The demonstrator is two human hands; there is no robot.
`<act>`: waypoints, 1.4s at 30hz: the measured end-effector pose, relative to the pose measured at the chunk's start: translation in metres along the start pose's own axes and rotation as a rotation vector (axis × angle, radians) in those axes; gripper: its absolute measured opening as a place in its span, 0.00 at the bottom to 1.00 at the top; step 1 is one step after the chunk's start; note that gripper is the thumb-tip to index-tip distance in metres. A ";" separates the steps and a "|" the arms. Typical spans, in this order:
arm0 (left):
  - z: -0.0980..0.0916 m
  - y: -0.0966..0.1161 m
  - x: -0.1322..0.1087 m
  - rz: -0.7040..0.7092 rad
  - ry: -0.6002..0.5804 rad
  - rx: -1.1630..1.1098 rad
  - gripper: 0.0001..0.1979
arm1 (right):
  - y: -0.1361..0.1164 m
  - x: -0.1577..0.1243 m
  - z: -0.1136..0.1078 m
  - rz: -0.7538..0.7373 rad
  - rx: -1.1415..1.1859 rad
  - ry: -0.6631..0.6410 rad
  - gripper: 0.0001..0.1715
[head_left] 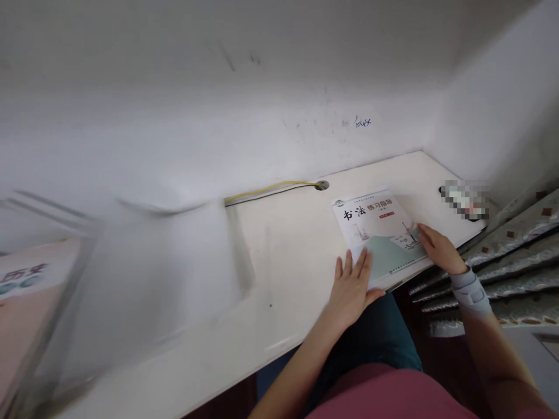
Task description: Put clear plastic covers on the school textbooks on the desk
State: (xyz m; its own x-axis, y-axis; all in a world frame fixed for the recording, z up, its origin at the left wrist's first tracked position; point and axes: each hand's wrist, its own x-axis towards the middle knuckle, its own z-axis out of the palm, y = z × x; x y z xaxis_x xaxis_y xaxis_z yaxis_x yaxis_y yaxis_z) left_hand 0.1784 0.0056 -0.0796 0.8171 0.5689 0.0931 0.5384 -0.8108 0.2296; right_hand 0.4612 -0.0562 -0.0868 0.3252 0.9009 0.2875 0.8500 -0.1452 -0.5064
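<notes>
Nearest, at 6 o'clock, a pink shirt (384, 396) and dark teal trousers (379, 337) fill the bottom edge, with both forearms reaching up from them.

The left hand (353, 288) lies flat, palm down, at the near edge of the white counter (288, 256). Its fingers (349, 265) are straight and slightly spread, their tips on the near left corner of the book (378, 230), and the thumb is at the counter's edge. It grips nothing.

The right hand (439, 250), with a grey wristband (469, 288) just behind it, sits at 3 o'clock of the book. Its bent fingers (425, 233) lie on the cover by the right edge. The thumb is hidden, so I cannot tell whether it pinches the edge or only rests there.

The book lies closed and flat, cover up, near the counter's front right edge, at about 3 o'clock of the view. The cover is white with bold Chinese characters at the top and a green shape below.

At 4 o'clock, off the counter, hang folds of patterned cloth (515, 244).

At 8 to 9 o'clock a clear box (144, 279) is smeared by motion, with a pink book (26, 279) beyond it at the left edge.

Farther back, a yellow cable (271, 188) runs along the counter's rear into a round hole (322, 185) at 11 o'clock of the book. A dark item (465, 201) at the book's 2 o'clock is too obscured to identify.

Behind it all is a white wall (218, 87) with blue pen marks (362, 122).
</notes>
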 end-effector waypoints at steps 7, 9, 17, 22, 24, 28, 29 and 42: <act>0.004 0.004 0.003 -0.021 -0.026 0.006 0.39 | -0.003 0.007 -0.001 0.068 0.050 -0.006 0.25; 0.004 0.004 0.003 -0.020 -0.023 -0.001 0.38 | -0.004 0.010 -0.002 0.089 0.072 -0.005 0.24; -0.023 0.012 0.026 -0.008 0.029 -0.268 0.24 | -0.032 0.005 -0.022 0.070 0.361 0.029 0.24; -0.018 0.026 0.084 -0.138 -0.042 -0.986 0.25 | -0.063 -0.010 -0.015 -0.008 0.639 -0.059 0.34; -0.009 0.028 0.103 -0.275 -0.015 -1.248 0.24 | -0.072 -0.016 -0.006 -0.030 0.709 -0.013 0.39; 0.002 0.026 0.116 -0.344 -0.109 -1.615 0.22 | -0.081 -0.026 0.008 -0.059 0.697 -0.010 0.42; 0.003 0.024 0.116 -0.330 -0.128 -1.649 0.22 | -0.082 -0.027 0.009 -0.059 0.681 -0.009 0.42; -0.002 0.020 0.112 -0.359 -0.154 -1.753 0.15 | -0.078 -0.028 0.008 -0.075 0.622 -0.020 0.43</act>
State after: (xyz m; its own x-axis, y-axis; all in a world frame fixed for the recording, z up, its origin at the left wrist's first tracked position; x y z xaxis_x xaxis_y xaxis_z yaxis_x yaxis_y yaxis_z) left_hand 0.2799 0.0535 -0.0627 0.7866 0.5666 -0.2453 -0.0647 0.4708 0.8799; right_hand 0.3824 -0.0669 -0.0613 0.2607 0.9079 0.3281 0.4681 0.1784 -0.8655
